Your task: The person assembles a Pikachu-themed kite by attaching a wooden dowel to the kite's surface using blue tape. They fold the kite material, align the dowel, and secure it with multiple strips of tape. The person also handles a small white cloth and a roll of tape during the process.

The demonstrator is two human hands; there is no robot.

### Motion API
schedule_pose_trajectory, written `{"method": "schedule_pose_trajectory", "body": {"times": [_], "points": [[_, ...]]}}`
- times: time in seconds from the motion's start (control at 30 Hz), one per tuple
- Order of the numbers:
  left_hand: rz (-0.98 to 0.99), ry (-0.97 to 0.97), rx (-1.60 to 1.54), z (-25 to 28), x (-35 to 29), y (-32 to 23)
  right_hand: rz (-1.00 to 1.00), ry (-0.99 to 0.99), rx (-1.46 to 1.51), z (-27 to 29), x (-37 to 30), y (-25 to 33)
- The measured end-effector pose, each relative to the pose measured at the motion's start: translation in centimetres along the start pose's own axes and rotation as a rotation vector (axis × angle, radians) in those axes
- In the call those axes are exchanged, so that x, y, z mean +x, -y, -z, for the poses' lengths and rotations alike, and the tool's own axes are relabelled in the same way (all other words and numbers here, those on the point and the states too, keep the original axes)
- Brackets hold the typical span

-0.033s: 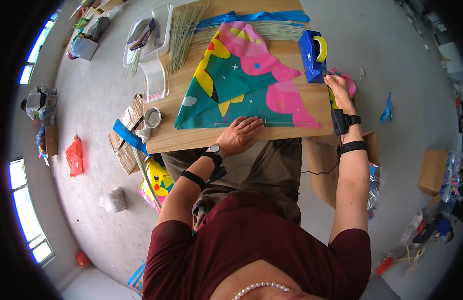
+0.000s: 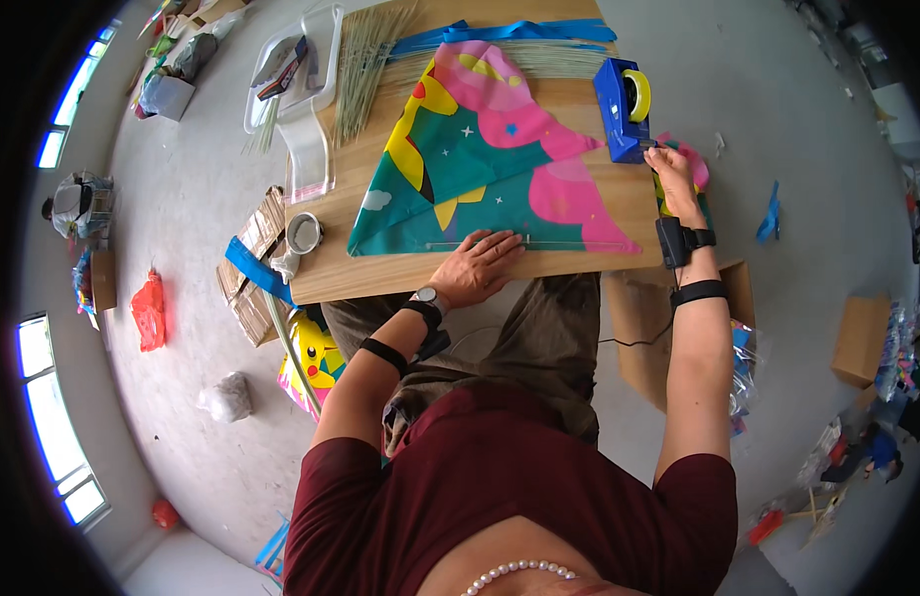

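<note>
A triangular kite sheet (image 2: 480,169) in teal, pink and yellow lies flat on the wooden table (image 2: 380,273). A thin stick (image 2: 569,242) runs along its near edge. My left hand (image 2: 477,260) rests flat on that edge with its fingers spread, pressing sheet and stick down. My right hand (image 2: 673,171) reaches to the table's right side. Its fingertips pinch at the near end of a blue tape dispenser (image 2: 619,99) with a yellow roll, where the tape comes out. Both wrists wear black bands.
A bundle of thin sticks (image 2: 365,55) and blue strips (image 2: 499,35) lie at the table's far side. A tape roll (image 2: 303,233) sits on its left corner, with clear plastic trays (image 2: 291,60) beyond. Cardboard (image 2: 251,268), a yellow cartoon sheet (image 2: 311,358) and boxes (image 2: 862,338) lie on the floor.
</note>
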State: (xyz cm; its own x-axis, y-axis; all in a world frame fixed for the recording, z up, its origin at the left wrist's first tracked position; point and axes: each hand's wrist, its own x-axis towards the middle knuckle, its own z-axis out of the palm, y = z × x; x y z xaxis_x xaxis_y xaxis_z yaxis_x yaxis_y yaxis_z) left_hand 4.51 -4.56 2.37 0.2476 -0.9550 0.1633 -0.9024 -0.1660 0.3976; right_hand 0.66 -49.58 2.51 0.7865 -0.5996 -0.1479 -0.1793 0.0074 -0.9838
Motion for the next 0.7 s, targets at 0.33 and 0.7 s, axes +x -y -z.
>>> {"method": "schedule_pose_trajectory", "body": {"times": [0.33,0.7], "points": [[-0.008,-0.014,0.002,-0.1,0.0,-0.1,0.266,-0.357,-0.346,-2.0,0.3,-3.2],[0.036,0.003,0.013,0.0,-1.3,0.3,-0.213,-0.079,0.143,-3.0,-4.1,-3.0]]}}
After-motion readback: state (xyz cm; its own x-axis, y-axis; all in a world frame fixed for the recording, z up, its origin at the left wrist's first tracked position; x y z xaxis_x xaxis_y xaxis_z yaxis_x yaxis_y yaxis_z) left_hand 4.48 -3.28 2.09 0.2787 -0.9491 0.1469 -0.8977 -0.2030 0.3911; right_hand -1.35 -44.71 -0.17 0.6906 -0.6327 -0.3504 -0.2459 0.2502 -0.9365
